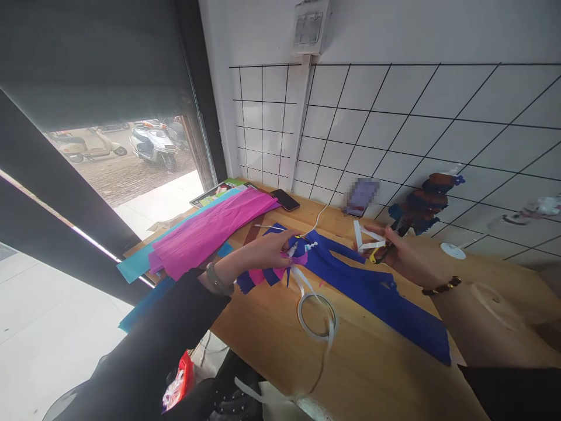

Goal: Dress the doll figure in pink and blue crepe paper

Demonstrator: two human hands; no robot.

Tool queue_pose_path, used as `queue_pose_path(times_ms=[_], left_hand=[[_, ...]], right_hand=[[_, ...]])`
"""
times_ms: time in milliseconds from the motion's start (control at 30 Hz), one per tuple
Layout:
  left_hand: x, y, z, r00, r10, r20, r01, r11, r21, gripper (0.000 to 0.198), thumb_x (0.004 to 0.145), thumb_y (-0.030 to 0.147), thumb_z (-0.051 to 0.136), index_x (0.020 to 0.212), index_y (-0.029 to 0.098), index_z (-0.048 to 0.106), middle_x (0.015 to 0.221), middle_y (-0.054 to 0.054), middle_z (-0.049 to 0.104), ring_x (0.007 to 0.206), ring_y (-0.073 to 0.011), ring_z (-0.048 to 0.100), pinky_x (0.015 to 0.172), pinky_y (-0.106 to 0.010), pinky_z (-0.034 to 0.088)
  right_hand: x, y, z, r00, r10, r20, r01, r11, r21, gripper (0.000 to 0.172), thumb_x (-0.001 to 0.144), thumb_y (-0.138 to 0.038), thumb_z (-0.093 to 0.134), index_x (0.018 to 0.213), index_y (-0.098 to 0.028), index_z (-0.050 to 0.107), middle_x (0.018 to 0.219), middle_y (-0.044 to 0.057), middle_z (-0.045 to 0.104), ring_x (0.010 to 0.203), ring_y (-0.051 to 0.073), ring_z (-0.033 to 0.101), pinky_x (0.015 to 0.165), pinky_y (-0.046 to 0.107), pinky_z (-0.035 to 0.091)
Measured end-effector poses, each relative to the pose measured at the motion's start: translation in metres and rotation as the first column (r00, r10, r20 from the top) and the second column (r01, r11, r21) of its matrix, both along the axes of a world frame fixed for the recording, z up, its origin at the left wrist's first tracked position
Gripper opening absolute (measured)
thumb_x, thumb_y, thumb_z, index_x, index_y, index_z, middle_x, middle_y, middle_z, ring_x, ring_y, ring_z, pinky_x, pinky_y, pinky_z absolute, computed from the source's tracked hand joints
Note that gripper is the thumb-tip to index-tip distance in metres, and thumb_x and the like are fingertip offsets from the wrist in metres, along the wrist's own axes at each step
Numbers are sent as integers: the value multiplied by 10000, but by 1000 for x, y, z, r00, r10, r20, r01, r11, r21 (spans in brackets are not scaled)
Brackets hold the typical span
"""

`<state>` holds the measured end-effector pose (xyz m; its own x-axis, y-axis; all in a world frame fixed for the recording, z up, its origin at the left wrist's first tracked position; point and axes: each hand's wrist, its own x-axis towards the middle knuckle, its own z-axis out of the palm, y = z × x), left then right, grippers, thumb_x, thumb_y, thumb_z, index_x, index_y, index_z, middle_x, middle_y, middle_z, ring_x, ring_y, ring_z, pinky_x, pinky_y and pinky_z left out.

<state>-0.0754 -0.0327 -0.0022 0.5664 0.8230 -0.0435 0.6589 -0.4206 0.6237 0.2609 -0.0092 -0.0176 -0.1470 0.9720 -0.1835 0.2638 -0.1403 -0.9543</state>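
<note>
My left hand (pixel 267 250) pinches a small flower-like piece (pixel 294 252) of blue and pink crepe paper with white tape wound at its top. A white tape strip (pixel 314 307) hangs from it and loops on the wooden table (pixel 363 374). My right hand (pixel 407 254) grips yellow-handled scissors (pixel 377 254) together with a short white tape piece (pixel 367 238). Under both hands lies a cut blue crepe sheet (pixel 377 292).
Pink crepe paper (pixel 210 231) and cyan sheets (pixel 140 263) lie at the left by the window. A black phone (pixel 285 200), a purple blurred item (pixel 360 197), a finished blue-brown paper flower (pixel 423 204) and a white disc (pixel 453 251) sit along the tiled wall.
</note>
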Motion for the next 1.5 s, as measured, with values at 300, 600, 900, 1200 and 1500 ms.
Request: queue_pose_path(times_ms=[300, 600, 900, 1200, 1500], left_hand=[[25, -14, -20, 961, -211, -179, 226, 972, 66, 600, 788, 283, 518, 1364, 259, 353, 828, -34, 651, 775, -223, 616, 657, -290, 410], [1, -3, -46, 942, 69, -330, -24, 990, 138, 665, 814, 290, 468, 1422, 175, 226, 946, -117, 652, 899, -276, 630, 724, -323, 445], [-18, 13, -60, 941, 31, -338, -12, 998, 59, 795, 873, 397, 410, 1484, 161, -41, 863, -81, 658, 826, -233, 646, 695, -291, 458], [-23, 13, -65, 952, 56, -302, -41, 998, 55, 806, 883, 352, 421, 1485, 140, -71, 1019, -131, 671, 875, -216, 654, 745, -275, 457], [-23, 12, -61, 932, 74, -355, -32, 992, 122, 856, 863, 379, 428, 1481, 107, -98, 887, -103, 686, 771, -216, 653, 653, -271, 445]], right_hand=[[-14, -43, -22, 998, 44, -42, -44, 999, -10, 555, 912, -583, 346, 1355, -280, 489, 1144, 90, 687, 1054, 280, 639, 844, 392, 538], [-40, -94, -50, 984, 70, -164, -90, 989, -119, 553, 852, -642, 443, 1228, -274, 614, 1087, 84, 712, 1028, 280, 651, 902, 414, 504], [-65, -115, -53, 978, 136, -156, -162, 972, -171, 637, 800, -712, 457, 1204, -259, 650, 1071, 75, 720, 1004, 288, 643, 860, 409, 503], [-81, -122, -48, 983, 164, -85, -177, 967, -181, 725, 801, -718, 441, 1263, -188, 617, 1046, 105, 720, 931, 288, 646, 822, 399, 497], [-96, -126, -55, 974, 126, -190, -171, 955, -241, 627, 813, -683, 463, 1182, -217, 663, 1018, 95, 726, 921, 272, 671, 883, 416, 483]])
